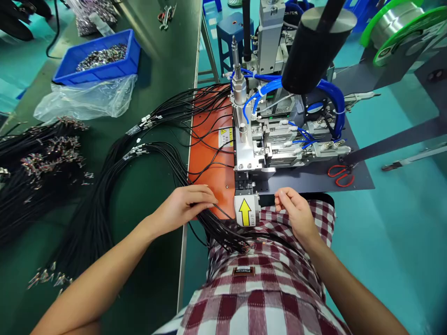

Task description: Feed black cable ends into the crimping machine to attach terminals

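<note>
My left hand (188,204) is pinched on a single black cable (222,211), over the orange-red plate at the machine's left side. Below it, a bundle of black cables (220,230) runs across my lap, its stripped ends resting on the checked apron (244,298). My right hand (296,211) is closed, thumb against curled fingers, just right of the white block with a yellow arrow (245,211). Whatever may be between its fingertips cannot be made out. The crimping-type machine (249,153) with metal cylinders stands directly ahead of both hands.
More black cables (94,204) lie in bundles on the green table (157,260). A blue bin (134,58) of small metal parts sits at the back left, beside clear plastic (91,100). Red-handled scissors (340,176) lie right of the machine. A green-rimmed wire spool (394,28) stands behind.
</note>
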Motion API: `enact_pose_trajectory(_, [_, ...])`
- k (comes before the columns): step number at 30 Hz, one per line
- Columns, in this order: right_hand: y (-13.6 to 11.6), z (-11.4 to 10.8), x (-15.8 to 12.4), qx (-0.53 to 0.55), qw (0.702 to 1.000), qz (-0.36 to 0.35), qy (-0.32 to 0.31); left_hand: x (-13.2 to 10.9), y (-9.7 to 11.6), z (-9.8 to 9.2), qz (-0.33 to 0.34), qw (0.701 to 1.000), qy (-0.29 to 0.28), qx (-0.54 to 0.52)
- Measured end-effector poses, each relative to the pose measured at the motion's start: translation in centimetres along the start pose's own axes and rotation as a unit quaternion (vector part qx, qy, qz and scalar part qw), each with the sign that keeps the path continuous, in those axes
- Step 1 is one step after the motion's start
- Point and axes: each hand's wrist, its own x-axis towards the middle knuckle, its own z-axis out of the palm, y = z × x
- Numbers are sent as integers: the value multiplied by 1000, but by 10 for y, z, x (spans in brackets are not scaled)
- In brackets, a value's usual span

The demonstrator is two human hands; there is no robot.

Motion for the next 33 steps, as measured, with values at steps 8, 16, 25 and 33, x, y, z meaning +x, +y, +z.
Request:
enact_pose_trajectory(8, [-16, 24, -11, 42, 993, -65, -86, -7, 2, 32, -49, 977, 185, 97])
enact_pose_trajectory(16, [-12, 22, -16, 97, 978, -24, -185, -17, 4, 44, -14, 944, 194, 264])
enact_pose_trajectory(25, [-19, 23, -31, -59, 979, -119, -153, 13, 53, 54, -22, 983, 19, 180])
enact_pose_trajectory(33, [-34, -12, -27, -273, 949, -138, -79, 43, 58, 63, -80, 977, 14, -196])
